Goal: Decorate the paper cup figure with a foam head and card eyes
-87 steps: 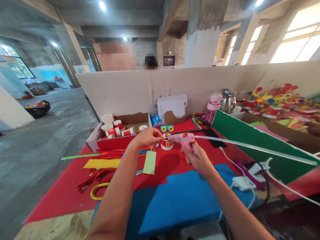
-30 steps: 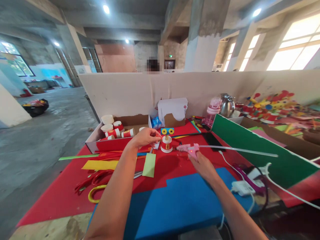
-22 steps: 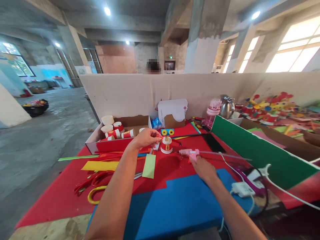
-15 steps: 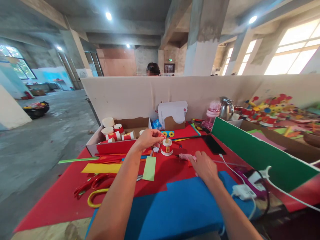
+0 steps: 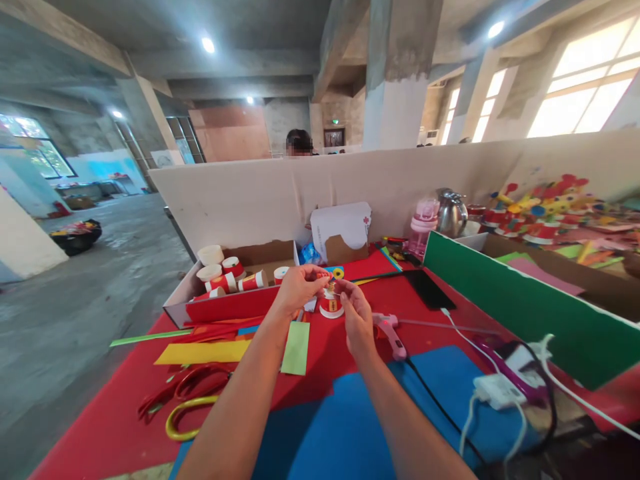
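Note:
A red-and-white paper cup (image 5: 331, 307) stands upside down on the red sheet (image 5: 320, 343) in front of me. My left hand (image 5: 301, 288) is closed in a pinch above it, on a small red piece (image 5: 324, 275). From the other side, my right hand (image 5: 356, 315) has its fingertips pressed together at the cup's top; what they hold, if anything, is too small to make out. The pink hot glue gun (image 5: 391, 333) lies on the table to the right of that hand, its black cord trailing toward me.
A cardboard box (image 5: 173, 313) with several paper cups is at the left. Scissors (image 5: 193, 417) and paper strips (image 5: 200, 352) lie nearer. A phone (image 5: 430, 289), green-sided box (image 5: 525, 307) and white charger (image 5: 500, 390) are right. A white partition (image 5: 240, 200) stands behind.
My right hand has let go of the hot glue gun and moved left to the cup's top. My left hand remains pinched there. The view has shifted slightly.

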Demonstrator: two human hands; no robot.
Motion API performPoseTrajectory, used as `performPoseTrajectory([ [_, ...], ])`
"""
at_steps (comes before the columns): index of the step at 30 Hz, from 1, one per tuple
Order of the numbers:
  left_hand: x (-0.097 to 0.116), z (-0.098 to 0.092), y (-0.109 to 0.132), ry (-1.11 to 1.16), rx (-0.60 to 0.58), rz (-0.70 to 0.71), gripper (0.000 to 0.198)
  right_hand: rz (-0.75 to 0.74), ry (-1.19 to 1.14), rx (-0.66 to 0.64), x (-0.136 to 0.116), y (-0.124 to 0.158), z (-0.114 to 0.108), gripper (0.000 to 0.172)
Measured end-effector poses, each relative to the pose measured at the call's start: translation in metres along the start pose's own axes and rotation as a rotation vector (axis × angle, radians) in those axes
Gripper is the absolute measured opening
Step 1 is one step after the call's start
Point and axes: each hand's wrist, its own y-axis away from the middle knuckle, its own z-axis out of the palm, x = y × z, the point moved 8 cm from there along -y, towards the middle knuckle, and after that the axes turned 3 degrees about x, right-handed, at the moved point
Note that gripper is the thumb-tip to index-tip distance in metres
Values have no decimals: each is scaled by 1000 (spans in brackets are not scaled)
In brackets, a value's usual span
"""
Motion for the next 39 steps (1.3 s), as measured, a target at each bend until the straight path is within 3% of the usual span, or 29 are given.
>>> performPoseTrajectory([
  [17,-3,9,-4,-319,4,203,11,33,-90,-18,7,-4,1,23],
  [31,1,8,-2,-442,28,208,11,65,-157,10,9,-8,-4,30],
  [39,14,8,3,-576,72,269,8,52,-162,7,5,-9,-3,27],
])
